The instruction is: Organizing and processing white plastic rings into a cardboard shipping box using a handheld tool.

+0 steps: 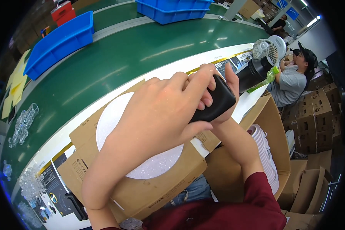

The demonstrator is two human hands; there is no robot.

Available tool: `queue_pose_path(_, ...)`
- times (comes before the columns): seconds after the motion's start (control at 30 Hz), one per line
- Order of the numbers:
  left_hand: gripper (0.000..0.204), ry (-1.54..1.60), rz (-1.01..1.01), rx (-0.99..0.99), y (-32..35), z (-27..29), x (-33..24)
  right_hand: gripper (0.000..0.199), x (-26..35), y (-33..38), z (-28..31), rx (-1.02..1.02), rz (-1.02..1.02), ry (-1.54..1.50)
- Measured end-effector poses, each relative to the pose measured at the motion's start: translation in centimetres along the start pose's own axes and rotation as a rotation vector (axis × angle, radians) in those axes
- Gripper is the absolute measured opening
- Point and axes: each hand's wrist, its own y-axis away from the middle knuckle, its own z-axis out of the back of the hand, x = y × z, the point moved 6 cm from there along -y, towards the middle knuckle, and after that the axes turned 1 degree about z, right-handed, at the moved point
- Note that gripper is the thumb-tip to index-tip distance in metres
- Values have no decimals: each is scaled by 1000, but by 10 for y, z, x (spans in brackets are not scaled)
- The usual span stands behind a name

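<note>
Both of my hands hold a small black rounded block (217, 102) above the workbench. My left hand (157, 115) wraps over its left end, fingers curled across the top. Behind and under the block sits my right hand (230, 82), only its fingertips and wrist showing. Beneath the hands lies a flat brown cardboard piece (157, 184) with a round white foam disc (111, 122) set in it.
A green conveyor belt (115, 61) runs past the bench, carrying blue bins (61, 42) (172, 9). Clear plastic pieces (22, 124) lie at the left. A small fan (265, 51) and a black cylinder (253, 74) stand right, near a seated person (295, 76). An open carton with stacked white discs (266, 153) is lower right.
</note>
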Motion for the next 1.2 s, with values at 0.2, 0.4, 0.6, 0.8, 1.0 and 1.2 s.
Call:
queue_pose_path(0.2,89,-100,13,-145,1,3,-3,66,-1,-9,-3,182,88,110)
queue_pose_path(0.4,86,-27,60,-268,4,10,0,77,2,-3,-17,288,116,339)
queue_pose_path(0.6,67,203,106,-414,5,27,7,71,-3,-2,-21,211,109,559)
queue_pose_path(0.8,41,669,268,-404,8,32,23,70,-8,-8,-16,218,177,658)
queue_pose_path(1.0,22,691,231,-320,6,28,17,68,-13,0,-27,235,62,633)
queue_pose_path(1.2,18,705,244,-291,8,24,14,74,-13,4,-28,352,27,770)
